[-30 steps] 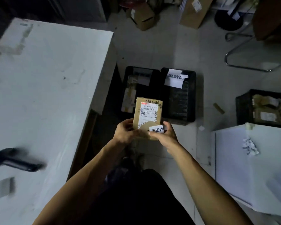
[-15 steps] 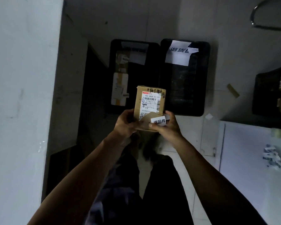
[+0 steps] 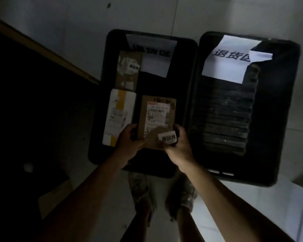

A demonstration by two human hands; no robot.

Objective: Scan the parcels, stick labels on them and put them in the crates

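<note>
- The brown parcel (image 3: 157,119) was held over the left crate (image 3: 101,119), at its near right part; whether it touched the crate floor could not be told.
- The left hand (image 3: 128,142) gripped the parcel's near left edge, fingers curled round it; the fingertips were hidden behind the box.
- The right hand (image 3: 177,145) gripped the near right corner, thumb lying beside a small white label (image 3: 167,137) stuck there. Its characters were blurred and not legible.
- The shipping label (image 3: 157,116) on the parcel's top showed a barcode; the print was too soft to read.
- In the left crate lay a white parcel (image 3: 119,116) just beside the held one, and a second brown parcel (image 3: 129,69) beyond it.
- A paper sign (image 3: 154,56) at the crate's far end sat in shadow, its writing faint.
- The right crate (image 3: 287,110) carried a brighter paper sheet (image 3: 227,62), one corner folded over.
- The frame was dim; the left margin was near black, and both shoes (image 3: 143,194) on the floor (image 3: 59,23) were barely defined.
</note>
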